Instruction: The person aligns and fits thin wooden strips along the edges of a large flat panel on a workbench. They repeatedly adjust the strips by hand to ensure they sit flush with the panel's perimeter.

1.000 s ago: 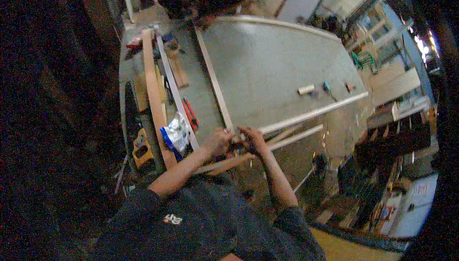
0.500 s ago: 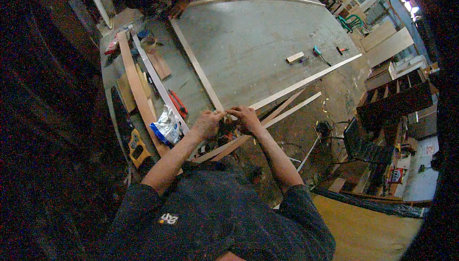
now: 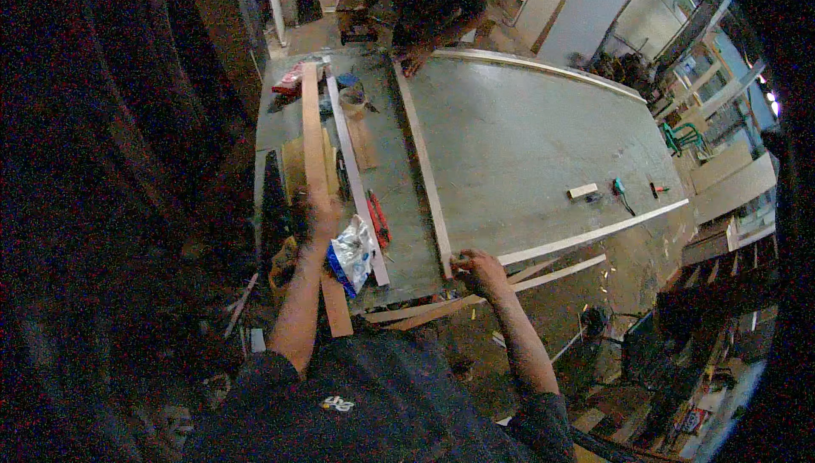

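Two hands out: our R hand (image 3: 482, 274) at near end of the pale wood strip (image 3: 425, 166), L hand (image 3: 323, 218) by the long board (image 3: 312, 123) on the left.
Strip runs near to far on the grey surface (image 3: 526, 123), co-worker's hand (image 3: 414, 64) at far end. R grip bunched, can't tell if pinching; L grip blurred, can't tell. We'd best hold near end steady, L clear of silver-blue bag (image 3: 352, 252).

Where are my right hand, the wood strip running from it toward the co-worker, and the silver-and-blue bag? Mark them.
Right hand (image 3: 483, 274): head view, back of hand.
Wood strip (image 3: 424, 162): head view, midway along.
Silver-and-blue bag (image 3: 354, 248): head view, silver part.
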`<state>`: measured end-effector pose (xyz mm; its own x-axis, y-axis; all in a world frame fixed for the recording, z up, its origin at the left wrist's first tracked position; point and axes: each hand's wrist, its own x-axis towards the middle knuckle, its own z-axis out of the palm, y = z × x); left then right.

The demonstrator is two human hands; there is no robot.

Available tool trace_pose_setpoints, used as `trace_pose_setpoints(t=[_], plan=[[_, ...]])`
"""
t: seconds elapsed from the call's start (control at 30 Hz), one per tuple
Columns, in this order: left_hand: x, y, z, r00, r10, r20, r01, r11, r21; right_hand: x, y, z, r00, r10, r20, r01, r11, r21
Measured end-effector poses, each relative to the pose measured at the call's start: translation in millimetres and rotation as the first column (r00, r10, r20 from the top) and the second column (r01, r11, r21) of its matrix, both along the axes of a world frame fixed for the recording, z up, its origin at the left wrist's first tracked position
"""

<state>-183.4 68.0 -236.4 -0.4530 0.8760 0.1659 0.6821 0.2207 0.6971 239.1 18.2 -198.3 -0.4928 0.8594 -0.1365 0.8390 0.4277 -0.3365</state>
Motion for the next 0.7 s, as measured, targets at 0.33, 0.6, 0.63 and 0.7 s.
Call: trace_pose_setpoints(t=[0.33, 0.6, 0.63, 0.7], plan=[[-61, 15, -47, 0.968, 0.065, 0.242, -0.03, 0.989, -0.146, -6, -5, 28, 0.997, 0.014, 0.081, -0.008, 0.997, -0.073], [-102, -7, 59, 0.956, -0.065, 0.286, 0.059, 0.998, 0.029, -8, 1, 15, 0.978, 0.041, 0.204, -0.033, 0.998, -0.045], [-102, -4, 77, 0.87, -0.143, 0.472, 0.147, 0.989, 0.028, -8, 2, 14, 0.987, 0.071, 0.143, -0.066, 0.997, -0.041], [-91, 7, 102, 0.764, -0.154, 0.626, 0.156, 0.986, 0.052, -3, 3, 13, 0.98, 0.125, 0.153, -0.11, 0.989, -0.1]])
